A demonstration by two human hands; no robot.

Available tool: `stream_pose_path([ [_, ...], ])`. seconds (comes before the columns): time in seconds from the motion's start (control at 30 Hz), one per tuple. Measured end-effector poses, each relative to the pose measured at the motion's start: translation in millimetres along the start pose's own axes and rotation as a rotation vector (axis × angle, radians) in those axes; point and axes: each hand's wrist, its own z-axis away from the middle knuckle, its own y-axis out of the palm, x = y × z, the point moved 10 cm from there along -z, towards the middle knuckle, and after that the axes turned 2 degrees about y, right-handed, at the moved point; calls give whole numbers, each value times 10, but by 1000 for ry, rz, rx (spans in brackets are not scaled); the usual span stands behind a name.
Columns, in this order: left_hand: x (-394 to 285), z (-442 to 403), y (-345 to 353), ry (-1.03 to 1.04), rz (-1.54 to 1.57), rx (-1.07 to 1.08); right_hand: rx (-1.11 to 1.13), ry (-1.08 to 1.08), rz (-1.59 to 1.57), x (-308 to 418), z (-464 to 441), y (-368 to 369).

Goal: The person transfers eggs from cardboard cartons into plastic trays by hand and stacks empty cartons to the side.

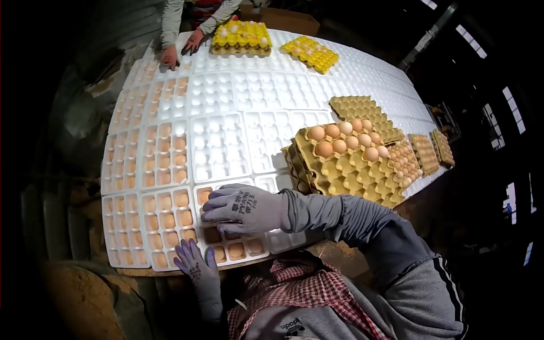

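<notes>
My right hand (pixel 243 209), in a grey glove, is palm down over a white egg tray (pixel 255 262) at the near table edge. Its fingers reach left and look extended; what is beneath the palm is hidden. Brown eggs (pixel 236 250) sit in the front row of that tray, and one egg (pixel 204 195) shows above my fingertips. My left hand (pixel 195 262), gloved with purple fingertips, rests at the tray's front left corner, fingers spread and holding nothing. To the left, another white tray (pixel 165 192) has eggs in its cells.
Stacked cardboard egg flats (pixel 351 175), the top one partly filled with eggs, stand right of my right hand. Further flats (pixel 422 153) line the right edge. Across the table, another person's hands (pixel 181 51) are near yellow egg flats (pixel 242 35).
</notes>
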Motion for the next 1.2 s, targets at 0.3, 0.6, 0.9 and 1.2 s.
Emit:
stream_pose_path([
  [0.3,-3444,-1057,-875,764,811,45,-204,652,537,-1093,3127,-1921],
  [0.6,-3798,-1408,-518,359,1210,154,-734,748,-853,-1675,3596,-2373],
  [0.9,-4748,-954,-537,661,33,53,-62,526,437,-1638,2595,-1909],
  [1.2,-4277,-1412,-946,632,119,-115,-253,466,-267,-1900,2498,-2223],
])
